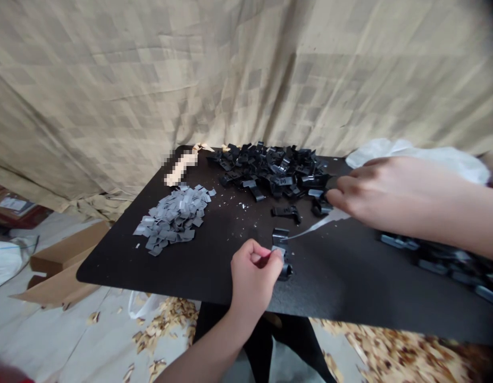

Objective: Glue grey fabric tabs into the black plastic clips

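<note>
Probably light, stiff, best edge-held, the clip (280, 235) is pinched by the left hand (254, 274), strip (318, 221) by right hand (376, 191).

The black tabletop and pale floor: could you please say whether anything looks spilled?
Flat tan scraps lie strewn across the pale floor, uncollected; tiny white crumbs dot the black tabletop near the heaped grey squares, resembling debris.

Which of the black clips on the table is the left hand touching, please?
The black clip at the left hand, with a pale strip running from it towards the right hand; the other black clips lie apart from the left hand.
</note>
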{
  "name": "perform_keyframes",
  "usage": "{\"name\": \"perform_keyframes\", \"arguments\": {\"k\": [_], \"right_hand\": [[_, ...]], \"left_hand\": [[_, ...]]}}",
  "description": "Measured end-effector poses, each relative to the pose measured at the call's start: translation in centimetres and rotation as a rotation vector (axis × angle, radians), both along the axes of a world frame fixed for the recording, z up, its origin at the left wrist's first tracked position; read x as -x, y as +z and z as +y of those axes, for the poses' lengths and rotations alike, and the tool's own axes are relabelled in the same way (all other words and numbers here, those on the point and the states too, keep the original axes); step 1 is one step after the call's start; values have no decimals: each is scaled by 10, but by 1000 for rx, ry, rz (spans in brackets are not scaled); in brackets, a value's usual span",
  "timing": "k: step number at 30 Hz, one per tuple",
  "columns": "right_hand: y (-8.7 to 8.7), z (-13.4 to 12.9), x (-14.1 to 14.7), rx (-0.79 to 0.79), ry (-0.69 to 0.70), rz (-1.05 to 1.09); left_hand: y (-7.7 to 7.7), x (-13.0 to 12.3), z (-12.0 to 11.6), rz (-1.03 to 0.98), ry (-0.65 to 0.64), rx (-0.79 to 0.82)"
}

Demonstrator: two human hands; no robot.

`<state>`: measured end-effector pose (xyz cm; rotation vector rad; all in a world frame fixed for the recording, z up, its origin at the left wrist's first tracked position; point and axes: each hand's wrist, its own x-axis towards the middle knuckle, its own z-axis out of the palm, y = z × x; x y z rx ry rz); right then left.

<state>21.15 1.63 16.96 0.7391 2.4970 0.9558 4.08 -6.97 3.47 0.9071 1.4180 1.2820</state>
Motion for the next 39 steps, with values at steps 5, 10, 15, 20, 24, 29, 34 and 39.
{"name": "perform_keyframes", "arguments": {"k": [5, 10, 15, 20, 24, 29, 34, 39], "right_hand": [[1, 0, -1, -46, -17, -12], [2, -1, -3, -60, -40, -22], [4, -3, -2, -66, -85, -13], [4, -2, -5, -88, -72, 12], [3, -1, -11, -54, -61, 88], [-31, -8, -17, 77, -310, 614], [-105, -37, 5, 896, -817, 1647], [-146, -61, 35, 1354, -769, 2065]], "left_hand": [[-1, -1, -1, -5, 5, -7], [-3, -1, -1, -3, -1, 4], [-4, -3, -1, -27, 4, -2], [-7, -4, -1, -15, 7, 1], [-9, -5, 0, -24, -1, 5], [-10, -5, -1, -138, 7, -10], [-9, -6, -1, -229, -18, -23], [-7, -3, -2, -221, -69, -57]]}}
